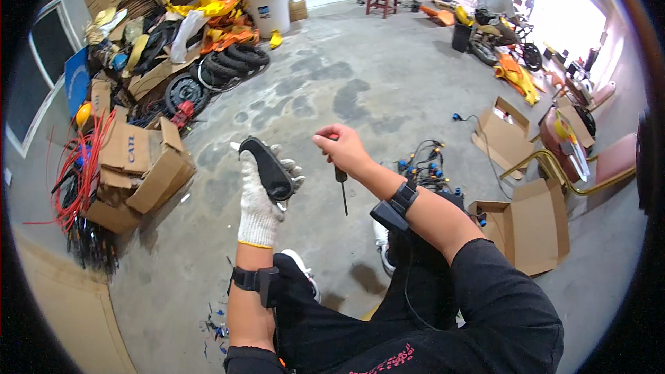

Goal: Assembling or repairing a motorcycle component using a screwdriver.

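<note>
My left hand (255, 197), in a white knitted glove with a yellow cuff edge, is closed around a long black piece (266, 165) with rounded ends. It looks like a plastic cover or housing, held at a slant with its far end to the left. Bare and closed, my right hand (348, 147) grips a screwdriver (341, 176) with a dark handle and a bit of red at its top. The screwdriver's thin shaft points down toward the floor, apart from the black piece. Both hands are up in front of my knees.
Cables with blue connectors (426, 166) lie on the floor by my right arm. Open cardboard boxes (537, 225) and chairs (615, 147) stand right. Left are a carton (145, 159), red tubing (76, 173) and tyres (235, 62). Far right, a person (495, 0) is beside a motorcycle (488, 45).
</note>
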A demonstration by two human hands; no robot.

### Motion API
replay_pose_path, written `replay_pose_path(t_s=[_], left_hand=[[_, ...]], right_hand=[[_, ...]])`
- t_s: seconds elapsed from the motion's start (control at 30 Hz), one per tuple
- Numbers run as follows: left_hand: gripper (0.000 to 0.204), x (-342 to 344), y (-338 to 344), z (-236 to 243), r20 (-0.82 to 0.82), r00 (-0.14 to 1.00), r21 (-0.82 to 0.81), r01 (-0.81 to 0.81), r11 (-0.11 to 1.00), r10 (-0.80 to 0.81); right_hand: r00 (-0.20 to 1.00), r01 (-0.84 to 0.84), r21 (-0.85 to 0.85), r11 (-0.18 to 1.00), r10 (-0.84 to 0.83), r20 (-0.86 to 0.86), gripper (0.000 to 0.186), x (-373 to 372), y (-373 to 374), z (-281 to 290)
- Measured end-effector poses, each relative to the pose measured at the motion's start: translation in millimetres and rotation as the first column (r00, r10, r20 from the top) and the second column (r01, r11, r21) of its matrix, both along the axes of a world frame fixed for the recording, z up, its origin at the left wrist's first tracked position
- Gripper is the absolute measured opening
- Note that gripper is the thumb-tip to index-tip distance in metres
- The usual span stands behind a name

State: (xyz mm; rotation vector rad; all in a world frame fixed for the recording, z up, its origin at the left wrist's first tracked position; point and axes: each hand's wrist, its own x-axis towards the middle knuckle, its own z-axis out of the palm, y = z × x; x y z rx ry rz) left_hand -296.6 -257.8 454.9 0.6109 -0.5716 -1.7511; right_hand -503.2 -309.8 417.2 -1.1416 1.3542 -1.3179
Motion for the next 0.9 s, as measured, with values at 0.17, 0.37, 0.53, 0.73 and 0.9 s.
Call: replay_pose_path(t_s=[0.17,0.37,0.53,0.73,0.9], left_hand=[[0.066,-15,1,6,0.125,0.989,0.024,-0.078,0.997,0.074],[0.078,-38,-1,12,0.227,0.971,-0.088,-0.058,0.994,0.077],[0.094,-43,-8,14,0.361,0.927,-0.161,-0.047,0.986,0.103],[0.102,-52,-16,16,0.381,0.917,-0.168,-0.055,0.984,0.116],[0.105,-63,-18,18,0.388,0.907,-0.296,-0.046,0.954,0.164]], right_hand=[[0.975,-0.223,-0.095,0.97,0.224,-0.001,0.021,10,41,39],[0.955,-0.24,-0.06,0.969,0.246,0.164,0.021,2,55,39],[0.941,-0.289,-0.093,0.953,0.3,0.156,0.02,-4,52,50],[0.941,-0.311,-0.106,0.945,0.321,0.104,0.021,-11,45,55],[0.957,-0.289,-0.173,0.941,0.284,-0.054,0.023,-20,41,56]])
